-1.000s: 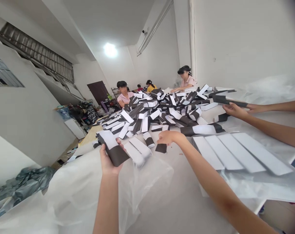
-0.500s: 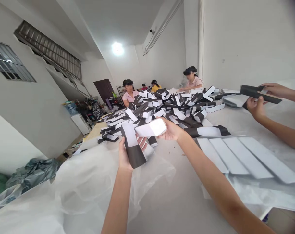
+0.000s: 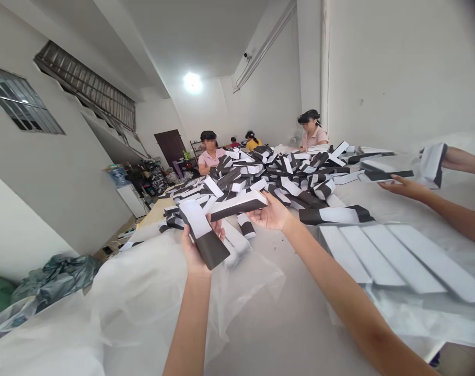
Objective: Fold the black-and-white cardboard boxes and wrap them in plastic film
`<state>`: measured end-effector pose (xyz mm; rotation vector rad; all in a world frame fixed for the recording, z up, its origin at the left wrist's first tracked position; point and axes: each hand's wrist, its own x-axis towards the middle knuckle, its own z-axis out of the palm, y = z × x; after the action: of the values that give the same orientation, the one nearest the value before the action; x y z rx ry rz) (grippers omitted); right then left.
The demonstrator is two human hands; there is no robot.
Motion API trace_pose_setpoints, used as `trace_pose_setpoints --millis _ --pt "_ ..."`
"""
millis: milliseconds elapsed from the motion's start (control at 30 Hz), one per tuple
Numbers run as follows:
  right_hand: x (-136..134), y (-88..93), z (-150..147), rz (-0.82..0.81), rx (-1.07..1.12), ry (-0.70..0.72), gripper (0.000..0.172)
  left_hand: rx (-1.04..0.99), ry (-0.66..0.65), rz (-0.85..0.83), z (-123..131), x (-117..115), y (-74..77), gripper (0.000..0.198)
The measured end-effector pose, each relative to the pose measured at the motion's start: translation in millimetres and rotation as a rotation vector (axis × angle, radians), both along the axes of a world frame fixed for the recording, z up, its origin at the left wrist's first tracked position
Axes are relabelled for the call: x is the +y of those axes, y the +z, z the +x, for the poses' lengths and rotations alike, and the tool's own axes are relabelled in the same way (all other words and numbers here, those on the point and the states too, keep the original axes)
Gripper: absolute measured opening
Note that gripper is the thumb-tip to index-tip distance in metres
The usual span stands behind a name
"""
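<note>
My left hand [image 3: 196,250] grips a long box [image 3: 204,235], half white and half black, holding it upright and tilted. My right hand [image 3: 270,214] is shut on a second black-and-white box [image 3: 237,205], held roughly level just above the left-hand box. The two boxes are close together and may touch at the near end. A loose white-and-black box [image 3: 233,243] lies beneath them, partly hidden by my left hand. A large heap of similar boxes [image 3: 268,177] spreads beyond my hands.
Several white strips [image 3: 397,258] lie side by side on plastic sheeting at right. A co-worker's hands [image 3: 405,187] reach in at the right edge, one holding a white box [image 3: 433,164]. Other seated people [image 3: 209,154] work beyond the heap. Translucent film [image 3: 143,292] covers the near table.
My right hand has turned its box, showing a black edge, and my left hand has tilted its box. The co-worker's hands now hold a white box instead of a dark strip.
</note>
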<state>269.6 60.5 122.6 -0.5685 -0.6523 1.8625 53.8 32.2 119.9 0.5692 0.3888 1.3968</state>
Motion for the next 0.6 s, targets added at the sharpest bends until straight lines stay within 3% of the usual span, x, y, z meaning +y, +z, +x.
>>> trace_pose_setpoints --millis 167,267,433,600 --pt "1 -5.7 0 0.066 -0.242 -0.094 0.031 0.025 0.102 -0.007 -1 -1 6.5 0.036" --pt "-2 -6.8 0 0.215 -0.475 -0.114 0.031 0.104 0.155 -0.023 1 -2 10.7 0.034" --pt "-10 -8.0 -10 0.548 -0.877 0.129 0.053 0.244 0.13 -0.067 6 -5 10.1 0.032" --pt "-15 -12.6 -30 0.658 -0.991 0.246 0.084 0.292 0.026 -0.056 10 -10 8.9 0.034"
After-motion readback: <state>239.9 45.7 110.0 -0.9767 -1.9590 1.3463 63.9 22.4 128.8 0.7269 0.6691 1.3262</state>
